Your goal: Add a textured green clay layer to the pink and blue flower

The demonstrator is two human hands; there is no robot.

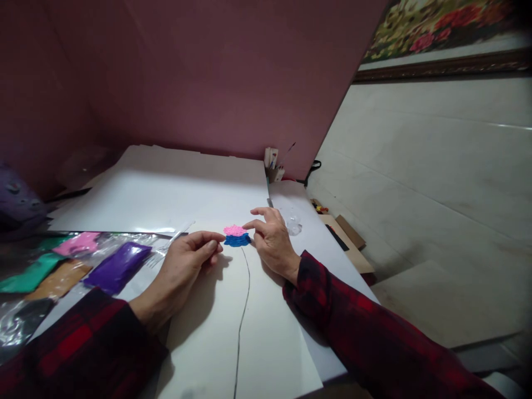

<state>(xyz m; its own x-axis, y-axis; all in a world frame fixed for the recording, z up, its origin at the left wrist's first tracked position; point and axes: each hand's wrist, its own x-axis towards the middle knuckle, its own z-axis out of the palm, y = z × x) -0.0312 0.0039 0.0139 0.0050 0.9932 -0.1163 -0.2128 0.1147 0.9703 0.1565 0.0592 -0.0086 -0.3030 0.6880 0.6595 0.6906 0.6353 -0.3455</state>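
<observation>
A pink clay patch with a bumpy surface lies on a cream paper sheet. Directly below it sits a blue clay patch with a ridged surface. From the blue clay a dark drawn line runs down the sheet. My left hand is at the clay's left edge, thumb and forefinger pinched together; whether anything is between them is hidden. On the other side, my right hand has its fingers apart, the forefinger tip touching or just over the pink clay's right edge.
Bags of coloured clay, including a purple packet and a green packet, lie at the left beside clear plastic tools. Large white sheets are stacked behind. A crumpled clear plastic piece and cardboard are at right.
</observation>
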